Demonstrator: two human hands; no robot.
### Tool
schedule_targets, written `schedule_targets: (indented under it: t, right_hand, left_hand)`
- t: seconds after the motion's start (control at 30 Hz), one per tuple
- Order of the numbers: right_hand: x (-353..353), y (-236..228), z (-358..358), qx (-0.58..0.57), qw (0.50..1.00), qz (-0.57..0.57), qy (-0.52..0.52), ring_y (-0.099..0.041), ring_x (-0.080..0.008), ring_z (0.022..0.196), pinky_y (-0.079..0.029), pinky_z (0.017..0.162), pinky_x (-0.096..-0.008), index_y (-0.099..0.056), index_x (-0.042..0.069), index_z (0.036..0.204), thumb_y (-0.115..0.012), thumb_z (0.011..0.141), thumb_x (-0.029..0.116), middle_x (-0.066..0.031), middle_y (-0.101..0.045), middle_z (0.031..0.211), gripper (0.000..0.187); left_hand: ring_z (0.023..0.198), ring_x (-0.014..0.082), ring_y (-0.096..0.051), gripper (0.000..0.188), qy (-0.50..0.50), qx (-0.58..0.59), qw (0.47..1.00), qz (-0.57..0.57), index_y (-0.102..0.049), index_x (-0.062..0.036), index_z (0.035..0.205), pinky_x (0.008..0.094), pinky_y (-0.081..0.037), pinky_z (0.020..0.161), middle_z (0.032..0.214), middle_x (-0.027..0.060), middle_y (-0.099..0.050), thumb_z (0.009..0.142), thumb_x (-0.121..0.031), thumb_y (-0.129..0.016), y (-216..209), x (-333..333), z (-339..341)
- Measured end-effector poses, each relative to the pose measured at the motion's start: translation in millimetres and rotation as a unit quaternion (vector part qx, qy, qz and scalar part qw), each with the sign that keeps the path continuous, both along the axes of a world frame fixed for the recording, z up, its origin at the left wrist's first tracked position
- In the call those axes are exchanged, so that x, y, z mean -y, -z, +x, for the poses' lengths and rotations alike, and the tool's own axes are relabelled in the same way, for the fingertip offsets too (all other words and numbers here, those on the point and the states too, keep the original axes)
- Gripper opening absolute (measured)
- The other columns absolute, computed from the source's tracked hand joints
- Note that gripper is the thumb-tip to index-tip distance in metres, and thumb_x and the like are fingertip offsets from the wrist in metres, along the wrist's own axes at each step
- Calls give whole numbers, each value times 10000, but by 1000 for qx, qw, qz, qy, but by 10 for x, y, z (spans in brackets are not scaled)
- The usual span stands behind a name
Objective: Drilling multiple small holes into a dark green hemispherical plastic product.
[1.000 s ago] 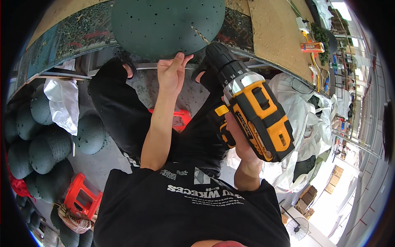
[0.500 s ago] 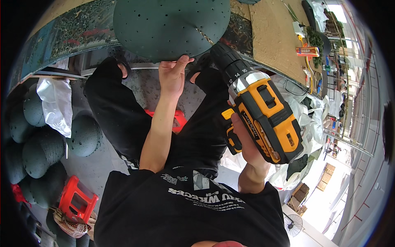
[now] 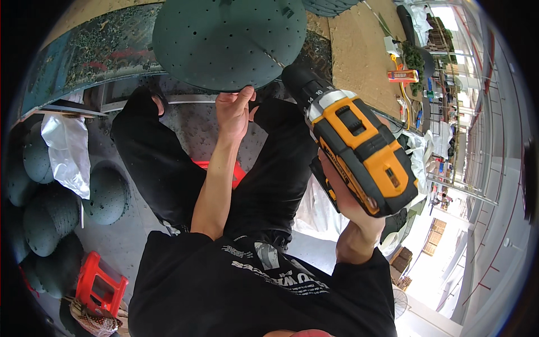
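Note:
A dark green dome (image 3: 224, 48), dotted with many small holes, fills the top middle of the view. My left hand (image 3: 233, 115) pinches its near rim between thumb and fingers. In my right hand (image 3: 345, 188) is a yellow and black cordless drill (image 3: 362, 143), gripped by the handle, its battery end toward me. From its black chuck a thin drill bit (image 3: 273, 58) points up and left at the right part of the dome. Whether the tip touches the surface or has entered it, I cannot tell.
The dome is at a workbench (image 3: 359, 62) littered with green crumbs on its left. Several similar domes (image 3: 106, 194) are piled at the left, beside a white plastic bag (image 3: 66, 149) and a red stool (image 3: 101, 283). Another dome (image 3: 331, 5) shows at the top edge.
The whole view has shifted slightly, bringing more of the second dome in at the top. The drill has turned a little in my right hand. My left hand keeps its hold on the rim.

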State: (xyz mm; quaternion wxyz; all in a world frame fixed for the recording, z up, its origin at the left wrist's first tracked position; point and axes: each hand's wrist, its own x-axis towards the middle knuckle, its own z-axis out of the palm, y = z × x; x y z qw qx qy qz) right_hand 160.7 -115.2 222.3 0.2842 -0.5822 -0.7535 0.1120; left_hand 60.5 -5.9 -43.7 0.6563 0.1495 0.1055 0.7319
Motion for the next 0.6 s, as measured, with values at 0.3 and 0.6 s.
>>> schedule_targets:
  t: [0.3,0.6]
  right_hand:
    - [-347,275,-147,-94,995,-30,-31,-672,-199,863,-516,796,-298,-626,-3,1097,-765,738,-15,-91,-680,998,385]
    - [-212,276,-37,-174,980,-89,20,-673,-137,926,-538,821,-272,-659,-21,1108,-754,803,-19,-73,-710,1055,320]
  left_hand:
    - [831,73,-599,144,-28,-32,999,-24,-687,-137,965,270,-474,706,978,-31,-686,897,-11,-671,-60,46,-53]
    - [752,72,-596,115,-45,-57,996,-55,-665,-113,960,272,-481,644,917,-29,-682,886,-29,-691,-67,103,15]
